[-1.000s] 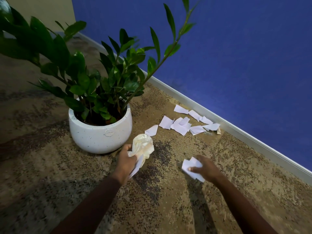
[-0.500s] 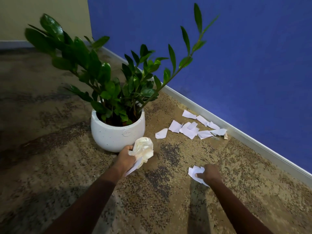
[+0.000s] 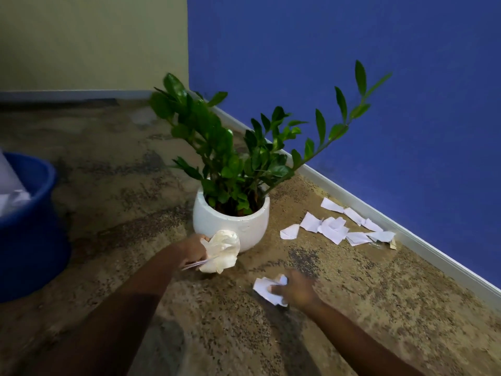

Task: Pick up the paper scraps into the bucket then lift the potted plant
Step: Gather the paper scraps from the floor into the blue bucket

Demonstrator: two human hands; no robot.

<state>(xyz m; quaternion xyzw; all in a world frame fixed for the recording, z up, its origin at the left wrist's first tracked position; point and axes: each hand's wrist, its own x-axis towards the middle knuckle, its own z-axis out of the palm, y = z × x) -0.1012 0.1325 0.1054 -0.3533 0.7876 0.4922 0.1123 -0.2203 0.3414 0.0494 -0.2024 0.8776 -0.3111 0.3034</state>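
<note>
On the speckled floor (image 3: 108, 240) my view had swung left and caught the blue bucket (image 3: 29, 226), so, with my left hand (image 3: 193, 251) still gripping a crumpled paper wad (image 3: 223, 251) and my right hand (image 3: 298, 290) curling its fingers round white scraps (image 3: 264, 290), I judged dumping came next, while loose scraps (image 3: 333, 230) remained beside the potted plant (image 3: 230, 226).

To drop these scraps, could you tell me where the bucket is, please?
The blue bucket sits on the carpet at the head view's left edge, left of the potted plant.
</note>
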